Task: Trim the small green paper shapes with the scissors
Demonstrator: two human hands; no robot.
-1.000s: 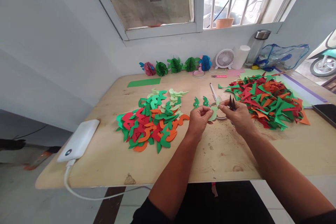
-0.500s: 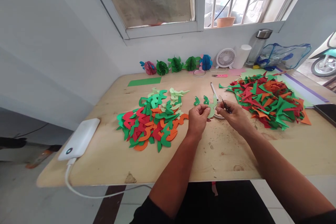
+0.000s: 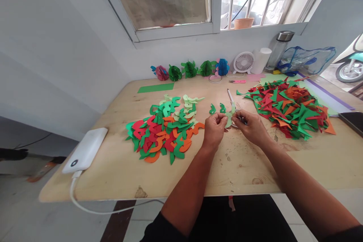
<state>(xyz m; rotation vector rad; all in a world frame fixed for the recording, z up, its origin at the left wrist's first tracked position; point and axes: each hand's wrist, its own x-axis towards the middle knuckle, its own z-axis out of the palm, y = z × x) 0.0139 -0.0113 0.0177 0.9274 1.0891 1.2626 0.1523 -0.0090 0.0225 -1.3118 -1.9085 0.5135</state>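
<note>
My left hand [image 3: 214, 128] pinches a curved light green paper cutout [image 3: 229, 120] between thumb and fingers. My right hand [image 3: 252, 125] is closed around small dark scissors [image 3: 243, 120], mostly hidden by the fingers, and its fingertips meet the cutout's right edge. Just beyond the hands lie two small dark green paper pieces [image 3: 222, 108] with holes and a white pen [image 3: 230, 96]. A ring-shaped object [image 3: 234, 125] is partly covered under the hands. Left of my left hand spreads a pile of red, orange and green curved cutouts [image 3: 163, 130].
A heap of paper scraps [image 3: 292, 106] lies to the right, near a dark phone-like object [image 3: 353, 121]. Folded paper figures [image 3: 190, 69], a small fan [image 3: 244, 62] and a glass bottle [image 3: 279, 51] line the wall. A white power bank [image 3: 85, 150] with a cable sits at the left edge.
My right hand has shifted slightly left, bringing its fingertips against the light green cutout, and the scissors are more hidden in the hand. My left hand keeps its place.
</note>
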